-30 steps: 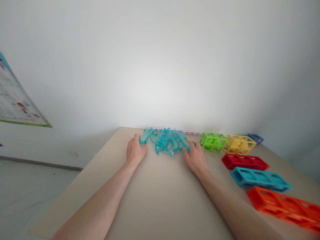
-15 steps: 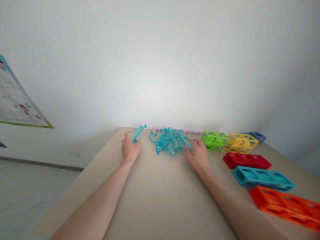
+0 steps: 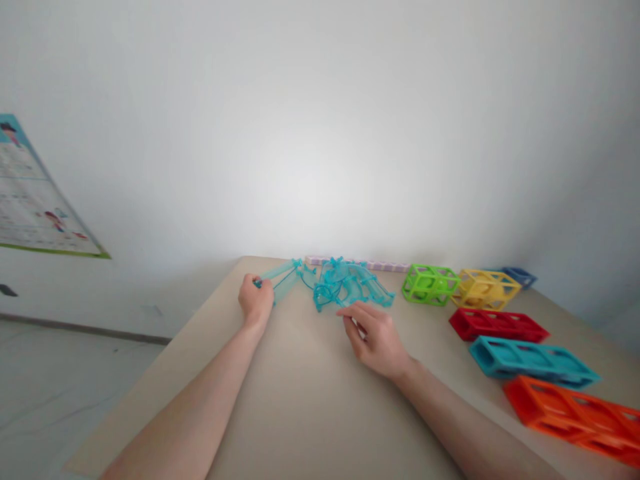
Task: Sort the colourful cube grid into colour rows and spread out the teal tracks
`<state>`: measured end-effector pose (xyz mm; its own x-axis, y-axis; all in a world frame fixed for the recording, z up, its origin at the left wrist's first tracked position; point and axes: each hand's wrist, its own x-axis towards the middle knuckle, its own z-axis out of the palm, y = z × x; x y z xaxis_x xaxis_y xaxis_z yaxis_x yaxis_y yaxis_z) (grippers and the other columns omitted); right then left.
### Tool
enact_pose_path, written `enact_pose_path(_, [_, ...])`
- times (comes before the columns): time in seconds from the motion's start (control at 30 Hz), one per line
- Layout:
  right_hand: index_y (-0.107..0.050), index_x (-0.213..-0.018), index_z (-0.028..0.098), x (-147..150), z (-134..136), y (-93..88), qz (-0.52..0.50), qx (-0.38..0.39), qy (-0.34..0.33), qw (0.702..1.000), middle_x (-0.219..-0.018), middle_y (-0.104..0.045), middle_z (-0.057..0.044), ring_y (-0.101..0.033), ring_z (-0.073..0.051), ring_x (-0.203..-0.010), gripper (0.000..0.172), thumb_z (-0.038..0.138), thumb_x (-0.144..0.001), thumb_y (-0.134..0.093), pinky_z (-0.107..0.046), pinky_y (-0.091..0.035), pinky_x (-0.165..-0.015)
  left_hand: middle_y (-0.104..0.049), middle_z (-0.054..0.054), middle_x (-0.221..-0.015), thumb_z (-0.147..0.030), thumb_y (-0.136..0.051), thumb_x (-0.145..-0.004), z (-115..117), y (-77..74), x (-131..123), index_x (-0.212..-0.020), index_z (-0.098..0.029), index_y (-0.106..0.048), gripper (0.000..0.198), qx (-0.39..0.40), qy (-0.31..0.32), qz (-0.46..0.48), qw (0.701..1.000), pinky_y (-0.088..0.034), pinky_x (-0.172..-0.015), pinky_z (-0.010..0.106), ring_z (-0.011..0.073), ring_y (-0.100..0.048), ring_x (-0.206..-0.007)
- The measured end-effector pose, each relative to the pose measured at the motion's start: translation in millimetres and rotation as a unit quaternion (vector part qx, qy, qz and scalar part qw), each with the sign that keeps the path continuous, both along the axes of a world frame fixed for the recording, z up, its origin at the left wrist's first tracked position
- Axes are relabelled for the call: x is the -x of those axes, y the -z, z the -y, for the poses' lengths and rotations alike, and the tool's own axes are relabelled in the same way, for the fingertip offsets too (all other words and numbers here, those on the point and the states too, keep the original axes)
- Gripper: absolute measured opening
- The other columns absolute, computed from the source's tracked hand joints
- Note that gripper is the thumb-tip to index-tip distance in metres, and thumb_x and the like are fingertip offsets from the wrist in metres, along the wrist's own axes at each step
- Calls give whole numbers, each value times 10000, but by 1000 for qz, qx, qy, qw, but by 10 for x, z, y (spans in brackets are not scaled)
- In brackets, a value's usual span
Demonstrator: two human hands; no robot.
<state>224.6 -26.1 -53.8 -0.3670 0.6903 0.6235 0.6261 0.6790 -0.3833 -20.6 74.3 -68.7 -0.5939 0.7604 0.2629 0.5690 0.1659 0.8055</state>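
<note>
My left hand (image 3: 256, 301) is closed around the near end of a clear blue plastic track piece (image 3: 286, 283), near the table's far left corner. That piece slants to the right, and its far end reaches the left side of a pile of clear blue curved plastic pieces (image 3: 345, 280). Just in front of the pile, my right hand (image 3: 376, 339) hovers with thumb and forefinger drawn together. Nothing shows between those fingertips. The pieces in the heap overlap, so their single shapes are hard to make out.
To the right stand a green frame block (image 3: 431, 285), a yellow one (image 3: 485, 289) and a dark blue one (image 3: 520, 276). Nearer lie long red (image 3: 497, 325), teal (image 3: 533, 361) and orange (image 3: 575, 413) frame blocks. A patterned strip (image 3: 365, 265) runs along the wall.
My right hand has drawn back from the pile's right side toward me and leftward, its fingers now together. In my left hand, the track piece has swung lower and to the right.
</note>
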Motion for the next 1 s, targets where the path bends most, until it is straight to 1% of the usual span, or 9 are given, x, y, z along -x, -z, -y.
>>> enact_pose_path(0.13, [-630, -997, 175, 103, 87, 5, 25, 54, -33, 998, -847, -651, -61, -577, -137, -673, 221, 183, -920, -423, -249, -441, -638, -637, 71, -792, -189, -452, -749, -35, 82, 10, -849, -202, -548, 139, 10, -15, 32, 999, -493, -698, 343, 233, -652, -784])
enact_pose_path(0.3, [-645, -986, 179, 189, 148, -2, 64, 100, -87, 989, -899, -667, -64, -585, -132, -684, 212, 192, -914, -447, -238, -442, -635, -637, 55, -714, -235, -458, -767, -58, 113, 16, -800, -196, -552, 107, 25, 15, 37, 999, -506, -644, 322, 210, -662, -685])
enact_pose_path(0.43, [-653, -966, 178, 185, 130, 5, 72, 116, -94, 986, -893, -670, -64, -584, -128, -665, 214, 198, -916, -445, -233, -443, -623, -629, 70, -759, -311, -540, -735, -20, 51, -27, -756, -202, -539, 112, 29, 43, -12, 999, -494, -744, 366, 245, -642, -805])
enact_pose_path(0.5, [-654, -964, 178, 176, 120, 6, 71, 122, -91, 986, -893, -670, -64, -582, -127, -660, 217, 204, -920, -443, -231, -442, -616, -625, 87, -870, -307, -605, -684, 28, 19, -71, -840, -199, -544, 199, 23, 58, -44, 997, -474, -810, 376, 257, -619, -900])
enact_pose_path(0.6, [-656, -963, 176, 172, 114, 6, 73, 131, -89, 985, -895, -668, -63, -577, -122, -649, 218, 206, -922, -444, -227, -438, -607, -600, 130, -1008, -343, -668, -655, 112, -8, -138, -1024, -193, -522, 425, 31, 88, -129, 987, -441, -871, 391, 285, -583, -1008])
enact_pose_path(0.73, [-660, -953, 172, 179, 113, 5, 75, 130, -92, 984, -886, -670, -61, -577, -121, -651, 217, 201, -921, -447, -226, -437, -613, -608, 161, -997, -606, -551, -749, 188, -20, -195, -1125, -194, -499, 560, 54, 112, -193, 973, -431, -868, 417, 318, -582, -1013])
enact_pose_path(0.8, [-662, -947, 172, 184, 111, 4, 75, 129, -93, 984, -884, -673, -60, -577, -121, -649, 217, 201, -921, -448, -227, -436, -613, -608, 165, -1006, -672, -524, -734, 202, -21, -221, -1143, -209, -505, 619, 63, 118, -205, 970, -433, -857, 430, 333, -580, -1014])
enact_pose_path(0.87, [-665, -937, 173, 188, 108, 4, 76, 128, -94, 984, -877, -676, -59, -577, -120, -640, 218, 201, -920, -449, -226, -435, -607, -603, 171, -1022, -649, -581, -697, 203, -19, -245, -1153, -224, -518, 627, 80, 122, -228, 963, -434, -845, 442, 352, -571, -1025])
enact_pose_path(1.0, [-669, -929, 173, 186, 99, 8, 70, 126, -99, 985, -860, -678, -59, -576, -122, -632, 217, 196, -915, -454, -229, -439, -603, -593, 173, -1015, -527, -609, -706, 186, -22, -250, -1117, -244, -562, 501, 111, 114, -248, 956, -433, -828, 458, 369, -567, -1016])
